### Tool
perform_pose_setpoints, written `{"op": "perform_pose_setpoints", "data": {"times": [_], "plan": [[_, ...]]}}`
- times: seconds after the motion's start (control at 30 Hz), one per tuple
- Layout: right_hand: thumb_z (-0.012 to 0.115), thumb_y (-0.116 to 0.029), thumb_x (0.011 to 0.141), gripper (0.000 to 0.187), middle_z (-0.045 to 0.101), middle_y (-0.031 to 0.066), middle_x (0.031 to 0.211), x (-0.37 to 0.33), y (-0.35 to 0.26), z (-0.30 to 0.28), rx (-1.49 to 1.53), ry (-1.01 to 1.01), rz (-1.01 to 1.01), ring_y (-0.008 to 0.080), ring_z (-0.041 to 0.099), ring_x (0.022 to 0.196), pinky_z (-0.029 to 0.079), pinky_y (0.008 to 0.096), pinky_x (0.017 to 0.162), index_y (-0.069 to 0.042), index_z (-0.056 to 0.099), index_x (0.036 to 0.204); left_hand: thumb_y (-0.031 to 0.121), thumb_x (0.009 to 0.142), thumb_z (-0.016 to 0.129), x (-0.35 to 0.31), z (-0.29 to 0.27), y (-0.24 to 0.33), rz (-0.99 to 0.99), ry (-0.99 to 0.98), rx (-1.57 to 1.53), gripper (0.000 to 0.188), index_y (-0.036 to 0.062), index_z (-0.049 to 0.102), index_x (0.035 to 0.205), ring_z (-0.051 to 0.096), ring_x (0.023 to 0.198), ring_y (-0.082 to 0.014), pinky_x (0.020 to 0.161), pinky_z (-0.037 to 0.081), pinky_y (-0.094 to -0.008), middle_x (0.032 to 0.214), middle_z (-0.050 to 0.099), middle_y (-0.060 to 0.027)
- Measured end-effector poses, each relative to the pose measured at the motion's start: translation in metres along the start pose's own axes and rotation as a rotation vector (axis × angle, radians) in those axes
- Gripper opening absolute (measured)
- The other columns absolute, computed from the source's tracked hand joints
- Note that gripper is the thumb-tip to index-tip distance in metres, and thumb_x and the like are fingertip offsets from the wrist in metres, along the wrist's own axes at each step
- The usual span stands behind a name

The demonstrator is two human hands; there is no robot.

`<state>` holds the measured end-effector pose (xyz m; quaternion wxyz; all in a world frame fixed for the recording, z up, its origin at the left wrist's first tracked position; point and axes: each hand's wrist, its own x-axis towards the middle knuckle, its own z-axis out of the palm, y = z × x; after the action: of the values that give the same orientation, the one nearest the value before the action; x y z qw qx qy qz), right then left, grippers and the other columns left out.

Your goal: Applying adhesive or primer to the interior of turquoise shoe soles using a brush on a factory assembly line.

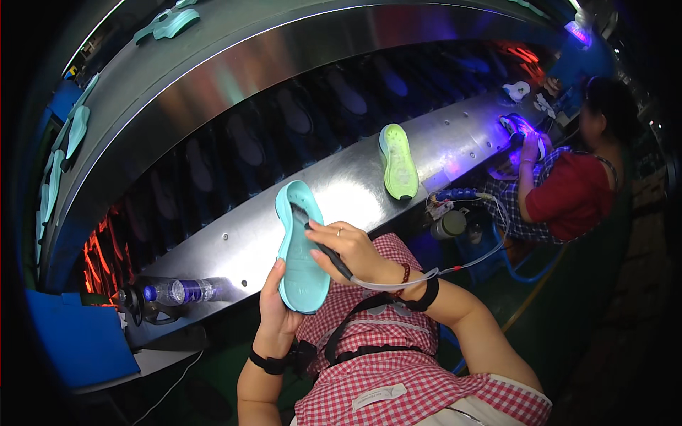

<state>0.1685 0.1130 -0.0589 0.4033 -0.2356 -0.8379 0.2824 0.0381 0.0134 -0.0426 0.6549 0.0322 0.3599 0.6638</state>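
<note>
A teal shoe sole [304, 273] is tilted up in front of me, its hollow inner side facing me. My left hand [275, 302] grips it by the lower left edge, thumb on the rim. My right hand [359, 254] is closed around a black-handled brush [337, 263] with a clear tube [398, 286] running from its end. The brush's dark tip is over the upper part of the sole's inside; whether it touches cannot be made out. A yellow-green shoe sole [400, 163] lies on the metal ledge beyond my right hand.
The metal ledge [213, 248] runs in front of a dark conveyor holding several soles. Plastic bottles [188, 290] lie at its left end. More teal soles [78, 131] sit on the upper belt. A co-worker [575, 184] in red works at the right under violet light.
</note>
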Motion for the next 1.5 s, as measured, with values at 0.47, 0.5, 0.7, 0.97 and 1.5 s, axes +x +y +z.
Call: {"op": "perform_pose_setpoints", "data": {"times": [0.47, 0.5, 0.7, 0.97, 1.5], "plan": [[0.052, -0.003, 0.081, 0.023, 0.065, 0.0140, 0.098, -0.004, -0.030, -0.047, 1.040, -0.300, 0.462, 0.0192, 0.062, 0.091, 0.049, 0.0288, 0.080, 0.004, 0.061, 0.102, 0.038, 0.090, 0.036, 0.006, -0.004, 0.012, -0.095, -0.084, -0.171, 0.051, -0.0014, 0.046, 0.121, 0.056, 0.102, -0.0312, 0.088, 0.046, -0.0431, 0.115, 0.055, -0.0187], [0.054, -0.002, 0.080, 0.021, 0.064, 0.0152, 0.096, -0.005, -0.025, -0.043, 0.823, -0.271, 0.217, 0.0199, 0.063, 0.086, 0.049, 0.0286, 0.077, 0.004, 0.062, 0.099, 0.037, 0.090, 0.037, 0.009, -0.007, 0.012, -0.115, -0.094, -0.236, 0.050, -0.0021, 0.047, 0.119, 0.057, 0.101, -0.0321, 0.088, 0.046, -0.0437, 0.114, 0.056, -0.0192], [0.065, -0.002, 0.064, 0.025, 0.066, 0.0114, 0.093, -0.006, -0.019, -0.038, 0.308, -0.163, -0.377, 0.0178, 0.062, 0.063, 0.042, 0.0259, 0.049, -0.003, 0.063, 0.089, 0.033, 0.089, 0.040, 0.004, -0.007, 0.014, -0.158, -0.139, -0.260, 0.048, -0.0042, 0.047, 0.118, 0.058, 0.099, -0.0330, 0.087, 0.047, -0.0443, 0.112, 0.056, -0.0206], [0.066, -0.004, 0.063, 0.025, 0.066, 0.0106, 0.094, -0.005, -0.013, -0.045, 0.186, -0.242, -0.481, 0.0174, 0.061, 0.061, 0.042, 0.0261, 0.048, -0.003, 0.063, 0.088, 0.030, 0.088, 0.040, 0.005, 0.002, 0.011, -0.131, -0.086, -0.171, 0.046, -0.0040, 0.046, 0.118, 0.058, 0.100, -0.0332, 0.087, 0.047, -0.0447, 0.112, 0.056, -0.0210], [0.066, -0.013, 0.067, 0.029, 0.061, 0.0113, 0.100, -0.004, -0.014, -0.055, 0.072, -0.399, -0.605, 0.0226, 0.061, 0.082, 0.050, 0.0333, 0.069, 0.001, 0.059, 0.092, 0.029, 0.089, 0.038, 0.002, -0.001, 0.013, -0.177, -0.129, -0.082, 0.048, -0.0045, 0.039, 0.124, 0.058, 0.100, -0.0308, 0.084, 0.050, -0.0417, 0.114, 0.054, -0.0215]]}}
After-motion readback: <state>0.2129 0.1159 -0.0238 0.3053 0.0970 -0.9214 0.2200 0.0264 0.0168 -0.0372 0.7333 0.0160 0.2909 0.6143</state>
